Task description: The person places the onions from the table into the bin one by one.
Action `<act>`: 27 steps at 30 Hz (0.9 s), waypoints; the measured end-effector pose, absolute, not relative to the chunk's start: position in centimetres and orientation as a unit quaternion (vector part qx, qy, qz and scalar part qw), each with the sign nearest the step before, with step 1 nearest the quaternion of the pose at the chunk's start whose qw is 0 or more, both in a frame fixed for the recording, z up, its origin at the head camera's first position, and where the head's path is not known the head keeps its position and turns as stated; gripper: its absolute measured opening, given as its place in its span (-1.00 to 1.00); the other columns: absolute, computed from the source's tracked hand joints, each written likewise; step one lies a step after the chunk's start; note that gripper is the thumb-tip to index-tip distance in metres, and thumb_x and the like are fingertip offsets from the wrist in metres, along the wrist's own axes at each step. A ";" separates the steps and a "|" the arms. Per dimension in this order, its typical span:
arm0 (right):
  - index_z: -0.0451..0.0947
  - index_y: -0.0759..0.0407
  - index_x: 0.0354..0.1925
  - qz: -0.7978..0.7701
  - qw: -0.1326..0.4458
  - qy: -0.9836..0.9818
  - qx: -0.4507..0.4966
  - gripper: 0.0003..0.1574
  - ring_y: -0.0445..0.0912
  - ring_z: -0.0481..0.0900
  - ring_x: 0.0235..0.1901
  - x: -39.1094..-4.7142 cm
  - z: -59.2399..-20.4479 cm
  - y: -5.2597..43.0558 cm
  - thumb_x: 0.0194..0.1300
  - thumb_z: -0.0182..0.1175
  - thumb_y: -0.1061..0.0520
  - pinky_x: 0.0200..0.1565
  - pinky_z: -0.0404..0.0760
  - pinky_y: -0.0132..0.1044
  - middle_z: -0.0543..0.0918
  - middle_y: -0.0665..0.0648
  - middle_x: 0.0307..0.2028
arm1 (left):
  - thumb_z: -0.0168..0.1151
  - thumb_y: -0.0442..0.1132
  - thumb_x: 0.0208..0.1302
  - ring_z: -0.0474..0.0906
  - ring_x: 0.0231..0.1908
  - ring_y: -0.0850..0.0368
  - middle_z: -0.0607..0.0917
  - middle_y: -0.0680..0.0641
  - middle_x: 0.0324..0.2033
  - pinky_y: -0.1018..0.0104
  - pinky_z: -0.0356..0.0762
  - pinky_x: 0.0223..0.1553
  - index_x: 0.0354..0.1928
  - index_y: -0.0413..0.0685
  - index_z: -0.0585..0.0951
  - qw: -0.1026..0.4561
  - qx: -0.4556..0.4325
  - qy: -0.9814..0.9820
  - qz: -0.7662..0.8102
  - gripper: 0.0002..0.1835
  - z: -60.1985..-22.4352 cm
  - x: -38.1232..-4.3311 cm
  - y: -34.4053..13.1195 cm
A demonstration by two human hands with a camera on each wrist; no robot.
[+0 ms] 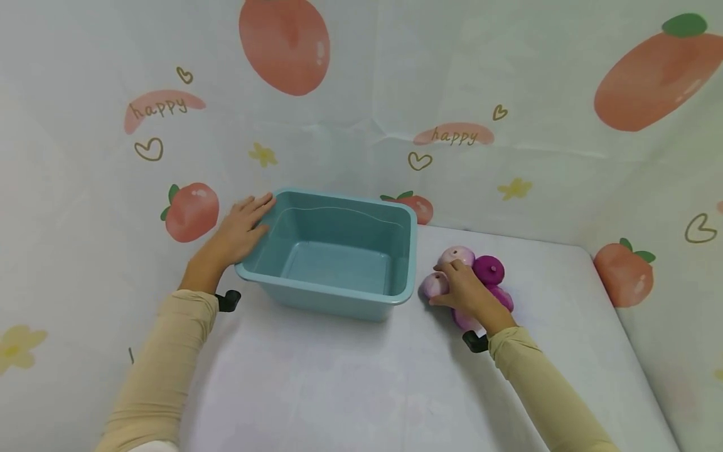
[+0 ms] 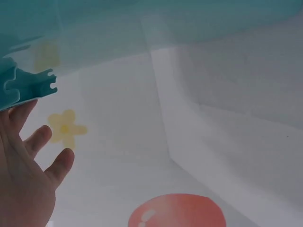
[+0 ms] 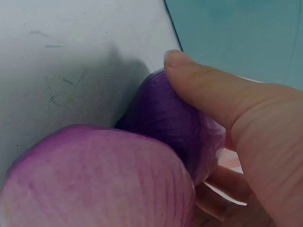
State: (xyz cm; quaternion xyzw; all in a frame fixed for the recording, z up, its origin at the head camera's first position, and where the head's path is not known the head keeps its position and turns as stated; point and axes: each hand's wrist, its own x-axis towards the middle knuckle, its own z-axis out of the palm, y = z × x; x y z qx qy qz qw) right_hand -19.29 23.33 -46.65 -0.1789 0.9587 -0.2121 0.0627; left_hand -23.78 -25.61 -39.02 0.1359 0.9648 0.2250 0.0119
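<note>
Grasping seems the step in hand: the right hand pinches an onion between thumb and fingers, at the tub's three o'clock, beside other onions. The left hand, fingers extended, touches the rim near nine. The next move calls for lifting cleanly past neighbours.

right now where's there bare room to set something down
Bare table lies in front of the basin, between the left sleeve and right sleeve, and right of the onions, to the table's right edge. The basin's floor is bare too. Crowded: the onion cluster at the right hand, and the narrow gap towards the basin.
</note>
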 end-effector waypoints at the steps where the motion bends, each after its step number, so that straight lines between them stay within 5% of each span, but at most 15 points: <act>1: 0.53 0.33 0.22 -0.209 0.064 0.959 -0.181 -0.15 0.22 0.57 0.12 -19.3 -46.6 23.3 0.04 0.59 0.02 0.16 0.65 0.13 0.61 0.34 0.07 | -0.14 -0.14 0.55 -0.22 0.62 -0.31 0.01 -0.05 0.65 -0.56 -0.20 0.45 0.64 0.10 0.05 0.019 0.134 0.964 0.228 -0.34 -39.0 -23.8 -25.6; 6: 0.54 0.31 0.22 -0.195 0.074 0.960 -0.184 -0.16 0.17 0.58 0.05 -19.2 -46.0 23.3 0.03 0.60 0.01 0.08 0.68 0.07 0.65 0.28 -0.01 | -0.18 -0.13 0.55 -0.30 0.65 -0.22 -0.07 0.07 0.66 -0.60 -0.25 0.43 0.64 0.22 -0.01 0.039 0.121 0.961 0.244 -0.33 -39.2 -23.9 -25.5; 16: 0.42 0.21 0.36 -0.257 0.081 0.949 -0.163 -0.07 0.19 0.50 0.19 -19.7 -42.2 24.1 0.12 0.52 -0.05 0.18 0.60 0.17 0.46 0.32 0.26 | -0.15 -0.14 0.54 -0.32 0.65 -0.20 -0.06 0.14 0.65 -0.59 -0.25 0.44 0.64 0.28 0.01 0.038 0.116 0.956 0.268 -0.32 -39.3 -24.0 -25.7; 27: 0.40 0.13 0.39 -0.328 0.042 0.921 -0.204 0.01 0.10 0.58 0.11 -20.1 -35.5 23.4 0.05 0.59 -0.07 0.09 0.62 -0.07 0.52 0.19 0.27 | -0.15 -0.16 0.53 -0.34 0.64 -0.22 -0.07 0.13 0.65 -0.61 -0.19 0.42 0.63 0.28 0.01 0.043 0.112 0.950 0.289 -0.31 -39.4 -23.6 -26.0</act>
